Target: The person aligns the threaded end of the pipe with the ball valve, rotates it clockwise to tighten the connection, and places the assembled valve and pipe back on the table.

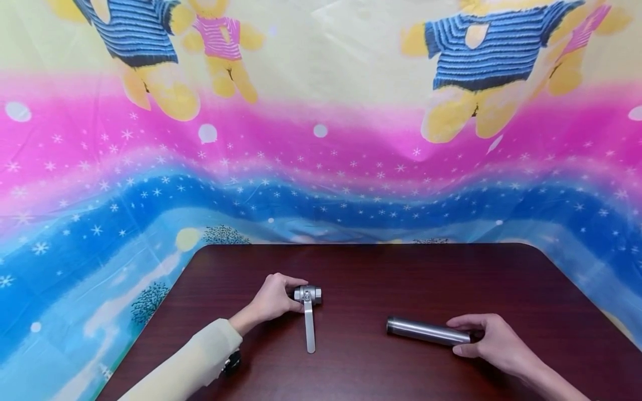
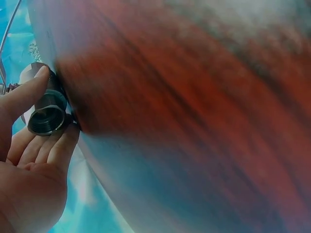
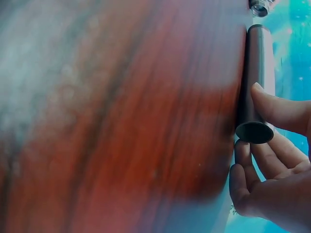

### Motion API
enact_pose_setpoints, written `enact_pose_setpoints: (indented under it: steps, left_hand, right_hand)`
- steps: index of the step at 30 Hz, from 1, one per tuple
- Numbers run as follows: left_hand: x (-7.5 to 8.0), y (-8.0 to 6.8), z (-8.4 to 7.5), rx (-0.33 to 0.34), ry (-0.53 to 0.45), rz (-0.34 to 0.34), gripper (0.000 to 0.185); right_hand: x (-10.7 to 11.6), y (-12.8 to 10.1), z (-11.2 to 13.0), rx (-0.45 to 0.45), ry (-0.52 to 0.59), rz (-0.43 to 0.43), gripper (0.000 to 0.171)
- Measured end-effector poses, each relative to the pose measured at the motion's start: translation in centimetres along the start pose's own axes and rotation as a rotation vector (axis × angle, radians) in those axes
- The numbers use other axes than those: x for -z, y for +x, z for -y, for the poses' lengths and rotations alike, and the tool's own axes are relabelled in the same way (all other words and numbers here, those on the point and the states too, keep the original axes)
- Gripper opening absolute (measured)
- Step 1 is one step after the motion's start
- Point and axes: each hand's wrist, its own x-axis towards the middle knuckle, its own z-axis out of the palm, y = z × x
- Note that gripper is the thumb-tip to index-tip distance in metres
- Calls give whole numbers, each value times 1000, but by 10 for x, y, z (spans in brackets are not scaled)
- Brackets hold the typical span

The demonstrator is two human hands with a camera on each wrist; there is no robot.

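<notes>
On the left of the table, my left hand grips a steel ball valve between thumb and fingers. Its flat lever handle points toward me. The left wrist view looks into the round, open port of the valve, with the thumb on one side and the fingers beneath. On the right, my right hand holds a steel pipe by its right end, thumb on the near side. The pipe lies at a slight slant, its darker far end toward the valve. Fingers partly cover the held end of the pipe.
Both things are on a dark reddish-brown wooden table with rounded back corners. Behind and beside it hangs a colourful cloth printed with bears and snowflakes. A small dark object shows under the left sleeve.
</notes>
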Motion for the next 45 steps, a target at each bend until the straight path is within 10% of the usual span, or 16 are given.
enact_pose_setpoints:
  steps: [17,45]
  left_hand:
    - [7,-3,1,55,-9,-32,46]
    - [30,-21,-33,129,-521,-97,49]
  right_hand:
    - [0,-1,15,-62,185,-19,48]
    - [0,7,43,113,153,-362,44]
